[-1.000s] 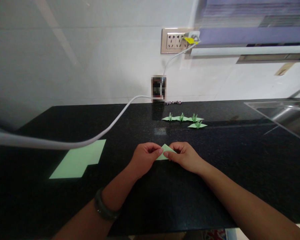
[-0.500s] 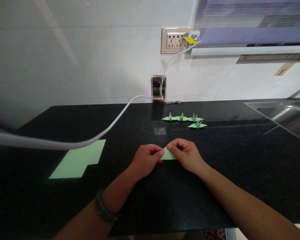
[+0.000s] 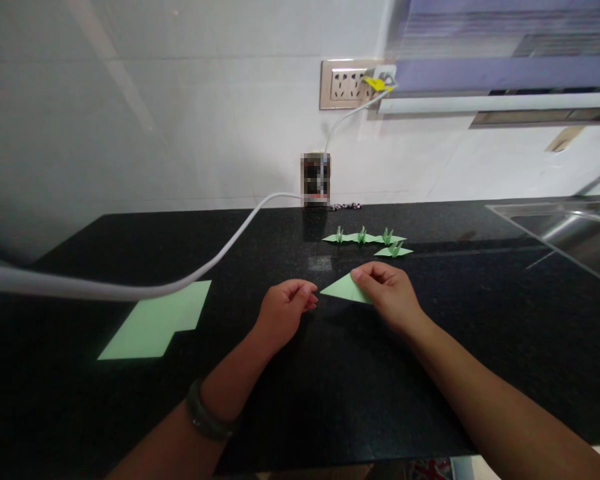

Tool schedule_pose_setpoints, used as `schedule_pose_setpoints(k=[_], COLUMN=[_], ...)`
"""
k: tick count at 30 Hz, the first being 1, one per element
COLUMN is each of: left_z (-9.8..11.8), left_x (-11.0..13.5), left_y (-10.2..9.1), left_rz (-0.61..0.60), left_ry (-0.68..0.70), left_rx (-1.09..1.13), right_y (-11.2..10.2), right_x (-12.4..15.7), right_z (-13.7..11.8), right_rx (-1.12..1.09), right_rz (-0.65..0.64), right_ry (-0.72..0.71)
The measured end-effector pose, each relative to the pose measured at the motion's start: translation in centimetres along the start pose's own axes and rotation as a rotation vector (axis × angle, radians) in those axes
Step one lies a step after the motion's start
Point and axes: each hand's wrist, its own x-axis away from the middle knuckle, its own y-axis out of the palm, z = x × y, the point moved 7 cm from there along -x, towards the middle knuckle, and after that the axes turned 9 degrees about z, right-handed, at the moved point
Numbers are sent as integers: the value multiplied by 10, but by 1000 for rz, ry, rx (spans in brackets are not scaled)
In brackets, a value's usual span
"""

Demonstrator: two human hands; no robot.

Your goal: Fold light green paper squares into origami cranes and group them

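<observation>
My right hand (image 3: 390, 293) pinches a light green paper folded into a triangle (image 3: 345, 289) and holds it just above the black countertop (image 3: 330, 393); the triangle's point faces left. My left hand (image 3: 283, 313) rests beside that point with its fingers curled and thumb against forefinger, nothing seen in it, a small gap from the paper. A dark band sits on my left wrist.
Several small green folded paper cranes (image 3: 367, 240) stand behind my hands. Flat green paper sheets (image 3: 157, 321) lie at the left. A white cable (image 3: 195, 267) runs across the counter from a wall socket (image 3: 347, 83). A steel sink (image 3: 565, 227) is at the right.
Both hands were pinching the folded paper together. My left hand has let go, and my right hand has lifted the triangle slightly up and away from it.
</observation>
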Motion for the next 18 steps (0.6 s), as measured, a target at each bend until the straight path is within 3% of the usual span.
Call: schedule_pose_setpoints(k=[4, 8, 14, 18], left_z=[6, 7, 0, 1], left_x=[7, 14, 9, 9], left_y=[8, 18, 12, 12], left_rz=[-80, -204, -117, -101], left_ry=[66, 79, -35, -34], left_rx=[-22, -56, 60, 100], right_y=[26, 38, 43, 40], right_x=[17, 27, 30, 28], right_z=[-2, -3, -1, 0], right_rx=[0, -22, -6, 98], right_rz=[-189, -266, -345, -342], right_ry=[36, 25, 36, 24])
